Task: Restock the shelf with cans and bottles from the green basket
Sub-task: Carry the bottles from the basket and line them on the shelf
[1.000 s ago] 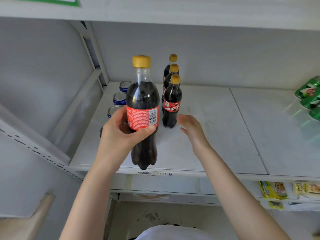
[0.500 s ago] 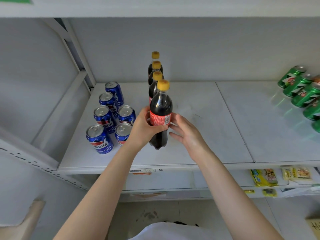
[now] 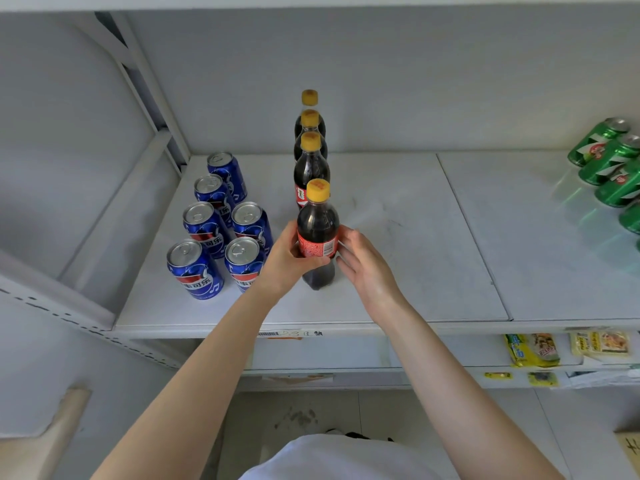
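White shelf (image 3: 398,265) with drinks.
Six blue cans (image 3: 221,223) at left, four cola bottles (image 3: 311,168) in a row, green cans (image 3: 613,161) at right.

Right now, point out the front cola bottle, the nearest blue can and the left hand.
front cola bottle (image 3: 318,242), head view, on its red label.
nearest blue can (image 3: 195,271), head view, on its side wall below the lid.
left hand (image 3: 282,259), head view, on the back of the hand gripping the bottle.

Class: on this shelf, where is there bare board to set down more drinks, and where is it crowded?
Widest free patch: between the cola bottle row and the green cans. A bare strip runs along the front edge, before the blue cans. Crowded: the left, where cans stand close, and around the front bottle, flanked by left hand and right hand.
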